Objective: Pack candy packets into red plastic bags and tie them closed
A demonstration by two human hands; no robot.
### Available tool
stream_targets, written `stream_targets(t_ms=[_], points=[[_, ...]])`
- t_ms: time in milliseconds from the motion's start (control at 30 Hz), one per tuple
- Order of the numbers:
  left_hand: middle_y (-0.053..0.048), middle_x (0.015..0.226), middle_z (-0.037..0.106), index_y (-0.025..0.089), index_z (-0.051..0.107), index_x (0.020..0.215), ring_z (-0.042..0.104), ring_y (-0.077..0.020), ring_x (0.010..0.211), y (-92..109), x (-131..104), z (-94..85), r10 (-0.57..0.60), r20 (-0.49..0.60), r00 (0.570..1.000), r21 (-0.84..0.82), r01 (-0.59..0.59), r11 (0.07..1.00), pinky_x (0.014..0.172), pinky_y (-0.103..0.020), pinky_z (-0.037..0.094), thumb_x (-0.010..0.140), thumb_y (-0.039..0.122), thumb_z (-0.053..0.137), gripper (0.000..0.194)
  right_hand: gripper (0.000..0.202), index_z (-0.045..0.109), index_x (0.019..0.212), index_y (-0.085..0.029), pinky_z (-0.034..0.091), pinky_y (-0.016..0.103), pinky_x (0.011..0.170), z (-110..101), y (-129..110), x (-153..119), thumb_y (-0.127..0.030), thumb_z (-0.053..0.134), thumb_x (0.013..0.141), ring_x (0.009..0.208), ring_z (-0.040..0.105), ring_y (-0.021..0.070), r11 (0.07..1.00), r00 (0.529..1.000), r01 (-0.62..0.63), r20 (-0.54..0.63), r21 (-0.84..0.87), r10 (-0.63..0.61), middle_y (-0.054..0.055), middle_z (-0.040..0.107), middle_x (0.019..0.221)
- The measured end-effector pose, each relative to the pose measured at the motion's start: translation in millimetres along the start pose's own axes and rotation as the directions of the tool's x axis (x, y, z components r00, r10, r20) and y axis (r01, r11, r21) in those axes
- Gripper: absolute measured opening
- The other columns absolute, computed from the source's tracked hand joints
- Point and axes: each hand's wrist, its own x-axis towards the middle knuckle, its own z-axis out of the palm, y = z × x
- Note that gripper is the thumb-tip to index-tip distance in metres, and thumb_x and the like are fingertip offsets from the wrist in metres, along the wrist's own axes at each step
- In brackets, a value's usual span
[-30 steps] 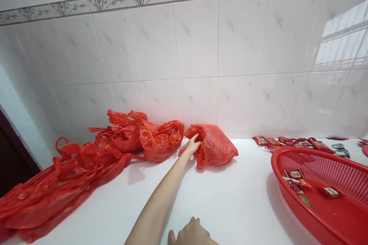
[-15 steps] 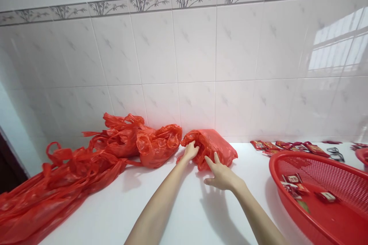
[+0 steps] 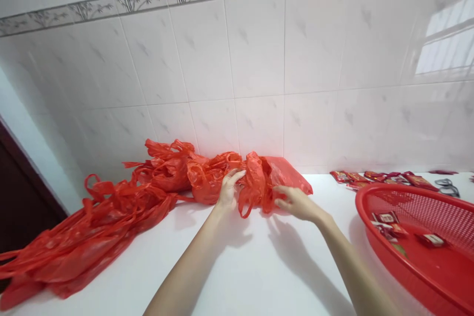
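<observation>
Between my two hands a red plastic bag lies against the tiled wall, its crumpled mouth and handle loops facing me. My left hand is at the left side of the gathered mouth, its fingers bent round the thin plastic. On the right side, my right hand has curled fingers on the bag's edge; the fingertips are partly hidden in the folds. What is inside the bag cannot be seen. Just left of it sits a second bunched red bag, close to my left hand.
More red bags are heaped along the left. A red plastic basket with a few small wrapped packets stands at the right. Behind it, several red packets and dark-framed glasses lie by the tiled wall.
The bag's mouth has been drawn up and forward, its loops now hanging between my hands. My left hand has shifted left, and my right hand has closed in on the bag. The view has turned slightly.
</observation>
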Motion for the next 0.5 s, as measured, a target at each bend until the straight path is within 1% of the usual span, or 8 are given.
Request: stream_targets(t_ms=[33,67,100,167,267,333,400,500], points=[[-0.004,0.085,0.076,0.019,0.068,0.080,0.074,-0.0256,0.084,5.1,-8.6,-1.3,-0.015,0.033,0.999,-0.008,0.015,1.000,0.078,-0.037,0.058,0.059,0.043,0.082,0.035,0.043,0.055,0.141,-0.016,0.042,0.040,0.111,-5.9,-4.8,-4.7,-0.025,0.045,0.100,0.137,0.053,0.0277,0.999,0.997,0.029,-0.066,0.037,-0.026,0.014,0.057,0.147],[-0.003,0.086,0.076,0.020,0.068,0.080,0.073,-0.0253,0.087,10.5,-16.5,-2.3,-0.017,0.084,0.996,-0.014,0.018,1.000,0.080,-0.036,0.058,0.057,0.040,0.084,0.034,0.040,0.058,0.136,-0.015,0.045,0.039,0.108,-11.7,-10.4,-9.9,-0.028,0.044,0.101,0.132,0.057,0.0271,0.990,0.981,0.088,-0.183,0.109,-0.067,0.014,0.061,0.142],[-0.002,0.088,0.075,0.020,0.068,0.081,0.073,-0.0250,0.090,16.1,-23.7,-2.9,0.000,0.133,0.991,-0.009,0.001,1.000,0.083,-0.035,0.057,0.056,0.037,0.085,0.034,0.039,0.059,0.133,-0.016,0.048,0.039,0.105,-16.9,-16.7,-15.6,-0.033,0.045,0.101,0.125,0.061,0.0261,0.970,0.953,0.157,-0.286,0.186,-0.100,0.014,0.064,0.137],[-0.003,0.094,0.076,0.021,0.069,0.085,0.071,-0.0259,0.098,27.6,-36.1,-3.2,0.049,0.231,0.972,0.038,-0.059,0.998,0.089,-0.035,0.056,0.056,0.031,0.088,0.036,0.042,0.058,0.133,-0.019,0.053,0.039,0.097,-24.1,-30.2,-27.1,-0.044,0.049,0.100,0.111,0.068,0.0247,0.918,0.902,0.254,-0.417,0.305,-0.111,0.013,0.068,0.129],[-0.007,0.108,0.076,0.021,0.072,0.102,0.068,-0.0300,0.110,41.4,-51.5,-0.7,0.073,0.374,0.925,0.127,-0.129,0.983,0.098,-0.039,0.054,0.060,0.027,0.089,0.046,0.058,0.052,0.139,-0.023,0.056,0.040,0.090,-24.8,-47.0,-39.9,-0.055,0.062,0.091,0.102,0.070,0.0245,0.895,0.882,0.291,-0.457,0.338,-0.114,0.013,0.068,0.126],[-0.009,0.120,0.074,0.021,0.070,0.116,0.066,-0.0327,0.118,46.2,-60.0,2.3,0.065,0.440,0.896,0.149,-0.144,0.978,0.102,-0.041,0.052,0.064,0.026,0.088,0.055,0.069,0.048,0.143,-0.025,0.057,0.040,0.089,-19.9,-52.6,-42.9,-0.054,0.070,0.084,0.101,0.070,0.0247,0.904,0.889,0.297,-0.436,0.308,-0.143,0.013,0.066,0.128],[-0.010,0.126,0.072,0.022,0.068,0.124,0.064,-0.0345,0.122,48.3,-66.4,5.0,0.055,0.458,0.887,0.149,-0.138,0.979,0.104,-0.043,0.052,0.064,0.024,0.088,0.063,0.069,0.047,0.144,-0.025,0.058,0.040,0.085,-14.7,-53.0,-41.7,-0.048,0.071,0.083,0.096,0.070,0.0230,0.910,0.897,0.296,-0.413,0.290,-0.160,0.013,0.064,0.128],[-0.010,0.125,0.073,0.021,0.069,0.124,0.065,-0.0340,0.121,52.4,-70.3,5.3,0.070,0.411,0.909,0.087,-0.116,0.989,0.103,-0.042,0.053,0.065,0.023,0.088,0.062,0.056,0.052,0.139,-0.024,0.059,0.037,0.076,-12.6,-46.8,-36.0,-0.035,0.063,0.084,0.081,0.069,0.0186,0.897,0.882,0.316,-0.444,0.310,-0.157,0.011,0.066,0.119]])
